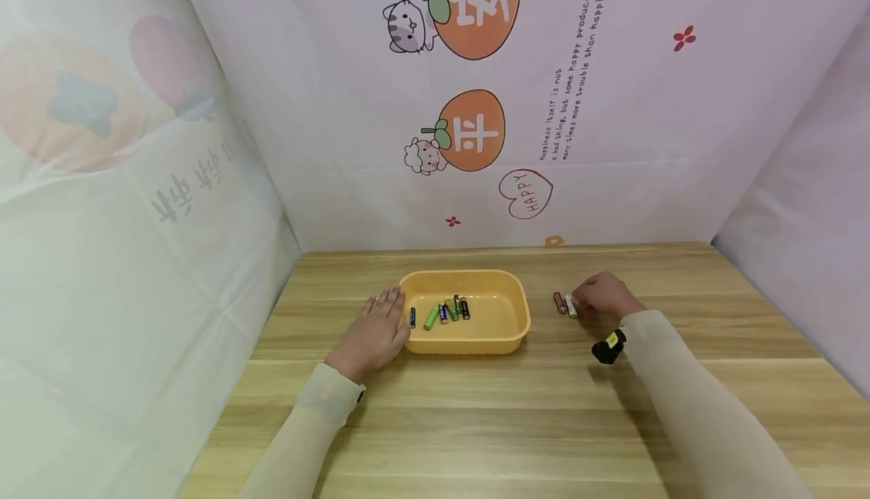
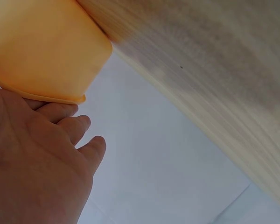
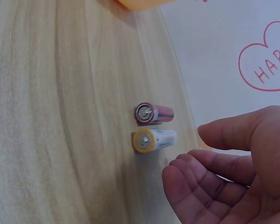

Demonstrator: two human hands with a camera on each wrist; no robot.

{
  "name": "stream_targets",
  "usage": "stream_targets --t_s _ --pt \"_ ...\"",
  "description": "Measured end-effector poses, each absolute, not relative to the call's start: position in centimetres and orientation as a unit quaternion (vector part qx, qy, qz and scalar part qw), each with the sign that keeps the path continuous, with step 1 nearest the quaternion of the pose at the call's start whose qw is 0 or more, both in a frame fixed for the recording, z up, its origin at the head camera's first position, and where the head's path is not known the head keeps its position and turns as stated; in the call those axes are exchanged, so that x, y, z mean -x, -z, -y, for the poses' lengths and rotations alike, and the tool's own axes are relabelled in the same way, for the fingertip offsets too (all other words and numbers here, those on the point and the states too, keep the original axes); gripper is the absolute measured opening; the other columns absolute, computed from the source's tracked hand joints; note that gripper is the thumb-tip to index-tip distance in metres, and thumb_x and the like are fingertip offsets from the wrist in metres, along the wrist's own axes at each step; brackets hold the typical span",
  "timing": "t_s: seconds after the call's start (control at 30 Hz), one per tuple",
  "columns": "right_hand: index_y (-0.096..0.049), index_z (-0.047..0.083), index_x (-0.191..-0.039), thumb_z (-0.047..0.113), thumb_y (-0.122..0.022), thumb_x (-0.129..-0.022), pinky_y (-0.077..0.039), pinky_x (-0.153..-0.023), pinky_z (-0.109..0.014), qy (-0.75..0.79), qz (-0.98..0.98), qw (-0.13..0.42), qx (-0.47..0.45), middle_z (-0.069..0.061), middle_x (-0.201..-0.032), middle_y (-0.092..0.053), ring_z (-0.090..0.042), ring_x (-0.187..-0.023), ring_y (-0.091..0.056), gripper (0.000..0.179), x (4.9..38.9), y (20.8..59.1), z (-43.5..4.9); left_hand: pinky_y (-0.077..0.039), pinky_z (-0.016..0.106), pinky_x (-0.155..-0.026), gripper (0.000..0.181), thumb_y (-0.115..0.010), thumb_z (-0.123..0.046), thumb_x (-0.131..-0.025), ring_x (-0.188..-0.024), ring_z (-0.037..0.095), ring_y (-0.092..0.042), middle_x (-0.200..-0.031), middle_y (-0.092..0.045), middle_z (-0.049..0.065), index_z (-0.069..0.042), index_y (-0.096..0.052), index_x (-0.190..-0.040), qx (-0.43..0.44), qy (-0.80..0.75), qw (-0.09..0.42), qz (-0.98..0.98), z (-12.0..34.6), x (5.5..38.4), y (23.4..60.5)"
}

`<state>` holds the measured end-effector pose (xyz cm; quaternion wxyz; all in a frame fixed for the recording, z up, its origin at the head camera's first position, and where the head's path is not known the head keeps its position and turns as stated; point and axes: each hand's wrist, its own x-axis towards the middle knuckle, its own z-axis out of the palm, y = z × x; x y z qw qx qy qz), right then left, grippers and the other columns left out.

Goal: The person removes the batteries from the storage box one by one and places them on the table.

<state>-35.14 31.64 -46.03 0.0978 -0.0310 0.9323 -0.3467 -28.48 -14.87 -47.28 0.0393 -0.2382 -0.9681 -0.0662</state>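
Right grip [image 1: 603, 294] beside cylindrical batteries [image 3: 157, 140]

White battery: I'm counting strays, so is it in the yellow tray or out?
Out: the white battery lies on the wooden table beside the red battery, both right of the yellow tray in the head view.

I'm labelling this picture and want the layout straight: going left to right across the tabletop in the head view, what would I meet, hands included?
Left hand → yellow tray with batteries lying in it → red battery → white battery → right hand.
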Motion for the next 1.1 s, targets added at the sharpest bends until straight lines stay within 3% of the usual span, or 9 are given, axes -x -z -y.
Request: stream_targets --t_s 0.27,0.43,0.67,0.83,1.1 --pt "-0.065 -0.011 -0.11 0.019 -0.052 -0.098 -0.054 -0.072 -0.035 0.406 -0.908 0.103 0.017 -0.012 -0.084 -0.063 -0.02 -0.076 -0.059 0.035 35.4 45.1 -31.3 -0.007 0.046 -0.117 0.064 -0.021 -0.042 -0.106 -0.147 0.03 -0.01 -0.16 -0.01 0.014 0.0 -0.015 -0.154 0.238 0.073 0.031 0.968 15.0 28.6 47.2" --pt "-0.059 -0.015 -0.121 0.017 -0.051 -0.099 -0.056 -0.075 -0.035 0.434 -0.895 0.105 0.018 -0.023 -0.101 -0.061 -0.023 -0.084 -0.063 0.04 35.3 44.0 -30.4 -0.006 0.045 -0.117 0.068 -0.014 -0.046 -0.104 -0.147 0.03 -0.01 -0.16 -0.009 0.014 0.0 -0.015 -0.154 0.238 0.066 0.028 0.969 15.1 28.5 47.0" --pt "-0.057 -0.015 -0.124 0.015 -0.051 -0.1 -0.056 -0.078 -0.035 0.438 -0.893 0.097 0.019 -0.029 -0.117 -0.058 -0.028 -0.091 -0.063 0.039 35.3 43.0 -28.2 -0.01 0.046 -0.117 0.068 -0.017 -0.045 -0.104 -0.146 0.031 -0.013 -0.16 -0.013 0.015 0.002 -0.018 -0.153 0.242 0.072 0.039 0.967 15.0 28.6 47.1" --pt "-0.057 -0.013 -0.125 0.015 -0.052 -0.099 -0.055 -0.083 -0.04 0.445 -0.89 0.1 0.018 -0.024 -0.112 -0.061 -0.033 -0.096 -0.063 0.038 35.5 42.6 -26.8 -0.008 0.046 -0.117 0.069 -0.015 -0.047 -0.104 -0.146 0.03 -0.011 -0.16 -0.011 0.014 0.001 -0.017 -0.154 0.24 0.071 0.036 0.968 15.0 28.7 47.1" --pt "-0.06 -0.01 -0.123 0.015 -0.052 -0.099 -0.055 -0.08 -0.046 0.44 -0.892 0.096 0.033 -0.017 -0.095 -0.066 -0.031 -0.086 -0.065 0.036 35.7 42.1 -25.2 -0.009 0.046 -0.117 0.069 -0.016 -0.046 -0.104 -0.146 0.032 -0.013 -0.16 -0.011 0.015 0.002 -0.017 -0.154 0.24 0.069 0.036 0.968 14.8 28.6 47.1"
